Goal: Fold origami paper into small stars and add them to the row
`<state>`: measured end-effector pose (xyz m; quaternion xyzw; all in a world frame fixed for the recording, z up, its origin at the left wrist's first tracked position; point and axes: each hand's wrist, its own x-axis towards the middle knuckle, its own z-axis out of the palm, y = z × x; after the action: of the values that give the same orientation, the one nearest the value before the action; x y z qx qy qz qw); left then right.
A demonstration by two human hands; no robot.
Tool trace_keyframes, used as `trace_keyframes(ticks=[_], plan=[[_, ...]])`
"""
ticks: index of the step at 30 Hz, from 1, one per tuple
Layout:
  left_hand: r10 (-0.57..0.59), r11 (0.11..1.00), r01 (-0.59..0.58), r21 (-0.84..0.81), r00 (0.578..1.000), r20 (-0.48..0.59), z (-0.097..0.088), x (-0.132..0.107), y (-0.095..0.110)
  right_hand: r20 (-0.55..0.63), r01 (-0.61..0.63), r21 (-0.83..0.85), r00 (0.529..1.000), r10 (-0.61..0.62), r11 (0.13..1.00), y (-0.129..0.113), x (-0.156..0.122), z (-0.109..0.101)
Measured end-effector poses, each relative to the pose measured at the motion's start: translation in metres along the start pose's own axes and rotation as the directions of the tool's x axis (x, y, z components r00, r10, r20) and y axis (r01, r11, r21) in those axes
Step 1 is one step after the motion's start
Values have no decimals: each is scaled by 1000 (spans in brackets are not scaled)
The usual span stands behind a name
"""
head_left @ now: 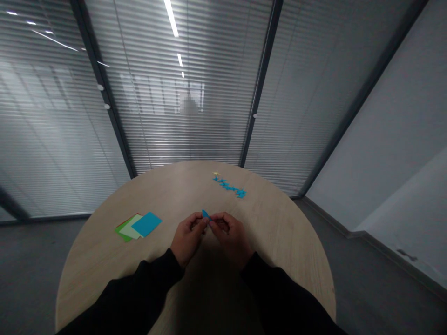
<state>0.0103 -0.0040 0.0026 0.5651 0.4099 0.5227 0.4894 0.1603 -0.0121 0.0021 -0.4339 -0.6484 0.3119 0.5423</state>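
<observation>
The left hand point(187, 237) and right hand point(231, 238) pinch a small blue paper piece point(206, 214), seemingly folded. Coloured paper sheets point(139, 225) lie left on the desk point(272, 223).

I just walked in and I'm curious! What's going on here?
A person at a round wooden table pinches a small piece of blue paper between their left hand and right hand. A stack of coloured paper sheets lies to the left. Farther across sits a row of little blue paper shapes, with a pale yellow star at its end.
</observation>
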Motion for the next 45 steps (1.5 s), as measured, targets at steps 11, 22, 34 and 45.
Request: trace_keyframes(ticks=[11, 22, 34, 45], plan=[[-84, 971, 75, -226, 996, -31, 7, -4, 0, -56, 257, -362, 954, -296, 896, -2, -2, -2], [-92, 957, 83, -279, 996, -19, 7, -4, -1, -1, 312, -417, 939, -343, 854, -3, -2, -3], [-75, 991, 71, -113, 997, -33, 2, -2, -10, -65, 181, -230, 977, -201, 956, -2, 0, -4], [-39, 991, 51, 125, 994, -100, 2, -5, 2, -52, -199, 169, 976, 210, 965, 2, 2, 4]])
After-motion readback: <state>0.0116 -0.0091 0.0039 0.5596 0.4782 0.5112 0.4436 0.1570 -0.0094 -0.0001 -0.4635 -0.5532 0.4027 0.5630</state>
